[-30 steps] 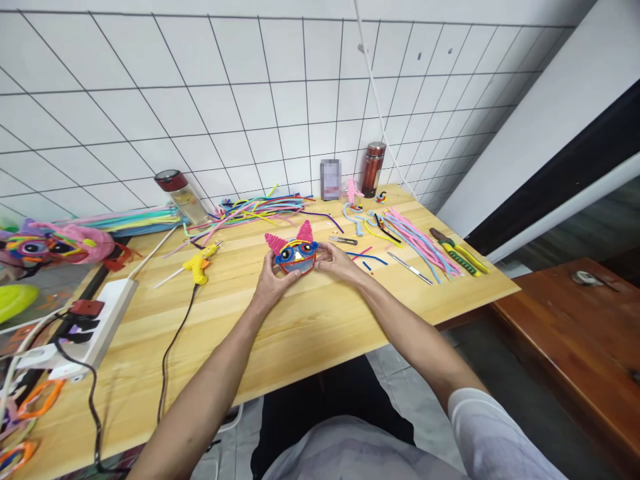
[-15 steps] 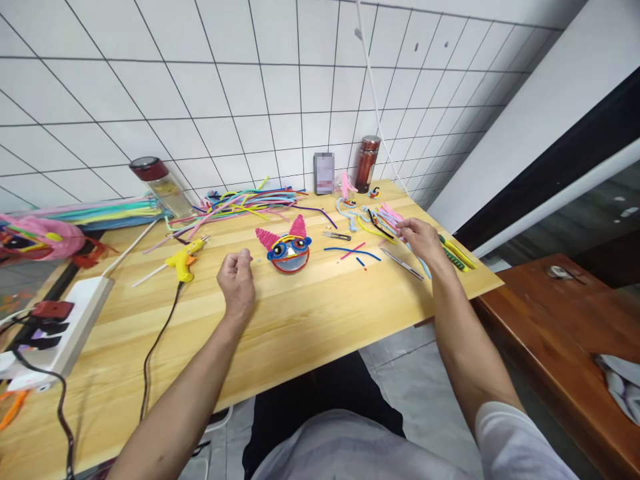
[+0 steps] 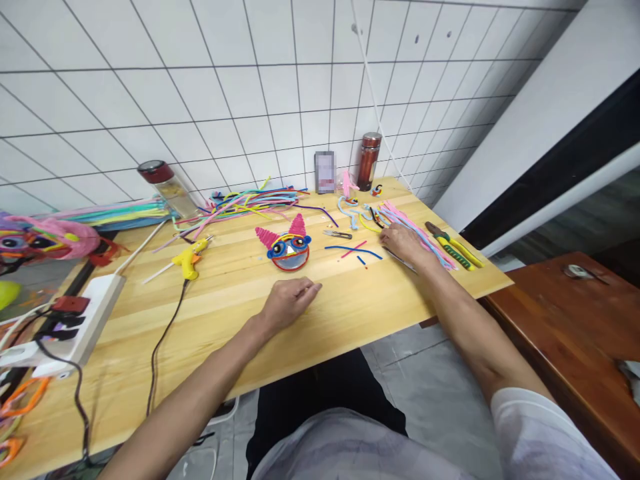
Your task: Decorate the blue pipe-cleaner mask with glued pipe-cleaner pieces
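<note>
My left hand (image 3: 290, 301) rests in a loose fist on the wooden table (image 3: 215, 353), its thumb pointing right. Whatever its fingers may enclose is hidden. Just behind it sits a small animal face (image 3: 293, 259) with pink pipe-cleaner ears, blue-rimmed eyes and a red edge. My right hand (image 3: 403, 241) reaches down with bent fingers beside a bundle of pink and light blue pipe cleaners (image 3: 436, 248). A slim pen (image 3: 401, 261) lies partly under that hand. The right fingertips are not clear. Blue and pink pipe-cleaner pieces (image 3: 353, 251) lie between the hands, near small thread snips (image 3: 339, 234).
A yellow glue gun (image 3: 190, 261) with a cord and a power strip (image 3: 95, 320) are at left. Pliers (image 3: 455, 247) lie at right. Along the wall stand a clear bottle (image 3: 173, 190), a phone (image 3: 325, 173) and a red flask (image 3: 369, 162). More pipe cleaners (image 3: 255, 201) lie at the back.
My left hand has moved right and nearer to me, in front of the animal face. My right hand has moved down and left onto the table by the pen, uncovering the pipe-cleaner bundle.
</note>
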`<action>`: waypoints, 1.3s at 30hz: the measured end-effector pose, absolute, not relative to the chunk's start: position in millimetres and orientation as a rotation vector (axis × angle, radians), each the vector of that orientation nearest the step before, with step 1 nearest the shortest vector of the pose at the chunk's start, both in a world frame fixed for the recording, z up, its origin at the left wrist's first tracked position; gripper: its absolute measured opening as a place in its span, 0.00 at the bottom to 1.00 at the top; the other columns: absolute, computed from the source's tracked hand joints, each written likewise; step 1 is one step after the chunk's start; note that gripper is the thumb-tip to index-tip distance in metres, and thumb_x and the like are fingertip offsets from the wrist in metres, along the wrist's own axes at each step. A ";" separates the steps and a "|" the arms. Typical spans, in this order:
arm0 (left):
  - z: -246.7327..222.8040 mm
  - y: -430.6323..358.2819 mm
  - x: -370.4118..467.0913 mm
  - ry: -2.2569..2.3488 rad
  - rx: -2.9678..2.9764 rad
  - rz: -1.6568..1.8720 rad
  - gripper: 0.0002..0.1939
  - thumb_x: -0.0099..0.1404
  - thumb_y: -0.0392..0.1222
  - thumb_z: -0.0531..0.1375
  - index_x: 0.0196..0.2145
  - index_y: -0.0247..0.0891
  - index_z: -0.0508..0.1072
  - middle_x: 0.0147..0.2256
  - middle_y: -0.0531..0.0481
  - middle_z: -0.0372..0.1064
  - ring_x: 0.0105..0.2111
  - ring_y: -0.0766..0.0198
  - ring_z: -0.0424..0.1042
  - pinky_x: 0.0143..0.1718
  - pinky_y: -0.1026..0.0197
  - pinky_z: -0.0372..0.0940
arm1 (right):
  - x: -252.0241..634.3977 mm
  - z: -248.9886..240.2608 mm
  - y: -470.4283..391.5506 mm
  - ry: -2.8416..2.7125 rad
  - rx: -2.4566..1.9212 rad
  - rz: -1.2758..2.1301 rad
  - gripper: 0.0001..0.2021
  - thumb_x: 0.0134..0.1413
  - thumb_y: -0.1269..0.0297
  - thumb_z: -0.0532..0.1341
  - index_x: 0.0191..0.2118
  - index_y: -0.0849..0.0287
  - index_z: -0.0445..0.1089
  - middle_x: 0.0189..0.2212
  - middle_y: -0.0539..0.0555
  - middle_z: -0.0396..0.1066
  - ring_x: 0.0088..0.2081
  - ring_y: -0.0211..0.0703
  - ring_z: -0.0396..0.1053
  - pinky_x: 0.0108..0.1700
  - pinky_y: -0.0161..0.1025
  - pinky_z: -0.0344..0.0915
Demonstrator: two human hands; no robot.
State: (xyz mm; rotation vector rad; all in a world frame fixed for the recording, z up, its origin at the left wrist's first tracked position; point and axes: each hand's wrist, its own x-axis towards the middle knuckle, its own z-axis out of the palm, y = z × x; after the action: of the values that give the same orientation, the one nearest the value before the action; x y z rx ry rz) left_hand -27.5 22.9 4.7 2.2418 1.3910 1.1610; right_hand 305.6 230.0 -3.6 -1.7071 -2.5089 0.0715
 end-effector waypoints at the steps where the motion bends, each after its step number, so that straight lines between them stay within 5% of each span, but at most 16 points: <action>1: 2.9 22.7 -23.8 1.367 2.262 1.095 0.20 0.74 0.46 0.58 0.23 0.39 0.70 0.19 0.56 0.65 0.19 0.70 0.61 0.26 0.65 0.56 | 305.3 -4.7 232.7 -2.509 -1.703 0.067 0.09 0.63 0.68 0.63 0.44 0.62 0.82 0.48 0.69 0.79 0.50 0.54 0.75 0.49 0.42 0.66; 8: -9.1 19.2 -6.7 1.246 2.193 0.865 0.15 0.74 0.45 0.59 0.29 0.40 0.75 0.23 0.54 0.71 0.23 0.68 0.66 0.28 0.65 0.58 | 303.1 5.4 222.6 -2.392 -1.612 0.104 0.09 0.66 0.67 0.59 0.43 0.61 0.77 0.44 0.66 0.79 0.45 0.53 0.74 0.47 0.43 0.66; 15: 9.2 16.6 -1.6 1.346 1.766 1.157 0.09 0.71 0.47 0.63 0.40 0.39 0.76 0.23 0.58 0.67 0.20 0.71 0.60 0.24 0.66 0.56 | 235.6 45.1 117.6 -2.113 -0.981 0.715 0.07 0.67 0.58 0.61 0.43 0.52 0.75 0.37 0.52 0.79 0.37 0.45 0.75 0.44 0.42 0.70; 19: 17.6 14.7 -10.6 1.347 1.725 1.342 0.17 0.69 0.49 0.67 0.51 0.40 0.75 0.33 0.54 0.75 0.19 0.74 0.59 0.25 0.66 0.59 | 196.9 48.0 79.4 -2.076 -0.880 0.914 0.04 0.63 0.61 0.65 0.42 0.51 0.75 0.34 0.50 0.79 0.35 0.44 0.76 0.41 0.41 0.72; 25: 9.4 8.7 -25.8 1.357 1.878 1.428 0.07 0.72 0.45 0.64 0.38 0.41 0.80 0.32 0.51 0.77 0.25 0.68 0.66 0.31 0.63 0.63 | 177.7 35.1 69.9 -1.957 -0.880 1.161 0.08 0.61 0.57 0.67 0.44 0.50 0.77 0.38 0.52 0.81 0.39 0.46 0.79 0.45 0.44 0.75; 29: -2.3 10.2 -32.9 1.417 1.636 1.464 0.09 0.72 0.46 0.63 0.36 0.41 0.78 0.23 0.56 0.68 0.22 0.68 0.62 0.27 0.63 0.60 | 179.8 35.9 71.8 -1.797 -0.948 1.351 0.14 0.60 0.51 0.69 0.46 0.52 0.77 0.39 0.53 0.82 0.41 0.46 0.79 0.47 0.45 0.74; 32: -9.5 12.8 -35.8 1.379 1.499 1.449 0.09 0.71 0.46 0.63 0.36 0.40 0.77 0.21 0.59 0.63 0.19 0.69 0.58 0.24 0.64 0.56 | 177.5 38.2 71.2 -1.820 -0.984 1.286 0.13 0.59 0.51 0.69 0.44 0.52 0.78 0.40 0.53 0.82 0.40 0.45 0.78 0.46 0.45 0.74; 39: -21.6 11.7 -35.0 1.342 1.632 1.464 0.06 0.70 0.43 0.64 0.36 0.40 0.79 0.29 0.53 0.75 0.27 0.67 0.69 0.33 0.62 0.64 | 157.7 34.2 62.7 -2.112 -0.881 0.876 0.04 0.63 0.60 0.66 0.38 0.49 0.79 0.33 0.52 0.79 0.35 0.46 0.75 0.41 0.44 0.71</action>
State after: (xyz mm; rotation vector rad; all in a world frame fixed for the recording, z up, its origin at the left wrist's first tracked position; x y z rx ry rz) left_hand -35.0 11.7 -21.6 1.6320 1.3422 1.4641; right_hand 157.7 62.7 34.2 -0.8813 -2.1121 0.8763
